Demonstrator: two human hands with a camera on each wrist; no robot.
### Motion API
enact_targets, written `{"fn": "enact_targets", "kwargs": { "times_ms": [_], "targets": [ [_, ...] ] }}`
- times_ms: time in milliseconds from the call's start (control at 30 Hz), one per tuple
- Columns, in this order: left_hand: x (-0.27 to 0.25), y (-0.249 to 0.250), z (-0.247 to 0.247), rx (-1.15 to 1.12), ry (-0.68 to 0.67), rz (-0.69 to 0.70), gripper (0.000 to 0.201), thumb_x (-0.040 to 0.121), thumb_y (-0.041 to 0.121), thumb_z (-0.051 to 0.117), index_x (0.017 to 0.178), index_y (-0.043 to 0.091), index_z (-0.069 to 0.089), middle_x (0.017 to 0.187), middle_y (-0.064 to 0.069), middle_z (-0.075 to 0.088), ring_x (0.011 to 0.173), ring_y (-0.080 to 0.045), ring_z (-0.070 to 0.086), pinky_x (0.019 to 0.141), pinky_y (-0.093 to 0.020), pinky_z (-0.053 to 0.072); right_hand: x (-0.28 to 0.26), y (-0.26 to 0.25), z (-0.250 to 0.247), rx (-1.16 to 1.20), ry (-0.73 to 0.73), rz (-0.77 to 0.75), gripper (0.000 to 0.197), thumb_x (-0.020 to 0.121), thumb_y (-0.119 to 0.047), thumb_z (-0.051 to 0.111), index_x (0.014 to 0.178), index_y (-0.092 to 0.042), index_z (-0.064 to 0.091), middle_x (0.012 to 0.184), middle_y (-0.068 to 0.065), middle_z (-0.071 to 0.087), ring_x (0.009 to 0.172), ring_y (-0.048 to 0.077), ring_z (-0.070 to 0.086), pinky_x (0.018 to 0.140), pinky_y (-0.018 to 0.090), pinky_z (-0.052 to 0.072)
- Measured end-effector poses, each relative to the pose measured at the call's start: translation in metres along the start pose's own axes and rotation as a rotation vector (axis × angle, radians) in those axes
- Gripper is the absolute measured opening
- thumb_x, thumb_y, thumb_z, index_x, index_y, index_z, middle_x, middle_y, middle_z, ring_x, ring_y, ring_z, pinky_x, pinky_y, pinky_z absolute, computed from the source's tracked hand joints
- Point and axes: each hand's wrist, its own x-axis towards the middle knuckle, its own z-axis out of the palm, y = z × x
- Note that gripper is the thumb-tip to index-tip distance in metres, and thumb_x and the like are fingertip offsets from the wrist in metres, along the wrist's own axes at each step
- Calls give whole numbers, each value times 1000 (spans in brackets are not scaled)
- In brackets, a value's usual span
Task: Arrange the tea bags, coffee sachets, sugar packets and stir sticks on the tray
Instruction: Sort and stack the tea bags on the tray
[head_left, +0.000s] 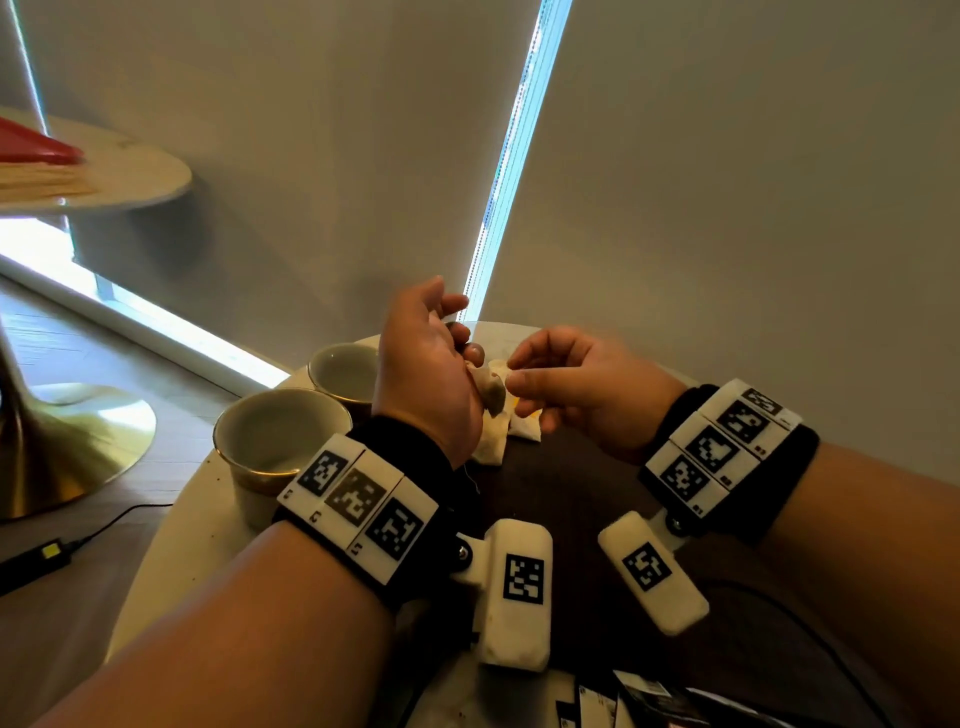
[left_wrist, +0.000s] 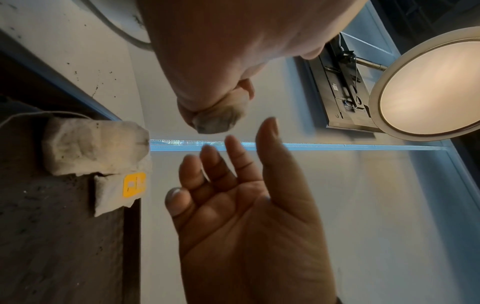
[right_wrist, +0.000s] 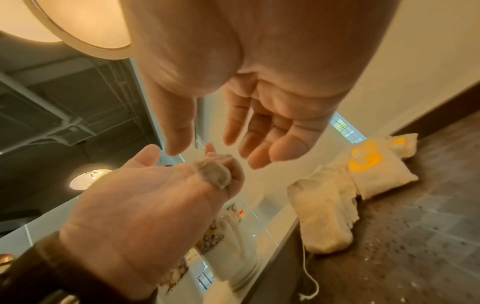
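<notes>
A small brownish tea bag (head_left: 492, 396) is pinched in the curled fingers of the left hand (head_left: 423, 374), held up just above the far end of the dark tray (head_left: 582, 499); on that tray below lie more pale tea bags (right_wrist: 327, 216), one with a yellow label (left_wrist: 134, 185), a string trailing from the pile; the right hand (head_left: 576, 387) hangs just beside the left with its fingers relaxed and spread, holding nothing, fingertips close to the pinched bag but apart from it; two empty cups (head_left: 280, 441) stand left of the tray on the round pale counter (head_left: 171, 551); dark sachets (head_left: 644, 696) show at the near edge.
</notes>
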Motion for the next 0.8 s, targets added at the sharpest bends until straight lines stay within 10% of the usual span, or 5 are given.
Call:
{"fn": "enact_targets", "kwargs": {
  "times_ms": [167,433,800],
  "targets": [
    [-6,0,5,80,-40,-7,52,70,52,51,106,15,59,97,-8,41,89,-25,40,72,-37,39,-3,0,6,-125,-5,-22,22,78,-7,79,95,-10,66,86,8,75,80,22,71,64,31,55],
    [3,-2,0,309,-77,-63,21,91,33,56,106,20,60,117,-7,57,104,-21,59,79,-38,50,3,3,-1,139,106,30,14,90,6,59,85,-7,60,73,9,69,62,18,66,52,25,52],
    [7,-7,-9,504,-88,-41,26,92,14,69,110,28,58,112,-10,71,103,-30,70,87,-46,59,2,9,-4,239,100,77,15,91,6,56,86,-8,57,77,13,69,65,21,66,53,27,50]
  ]
}}
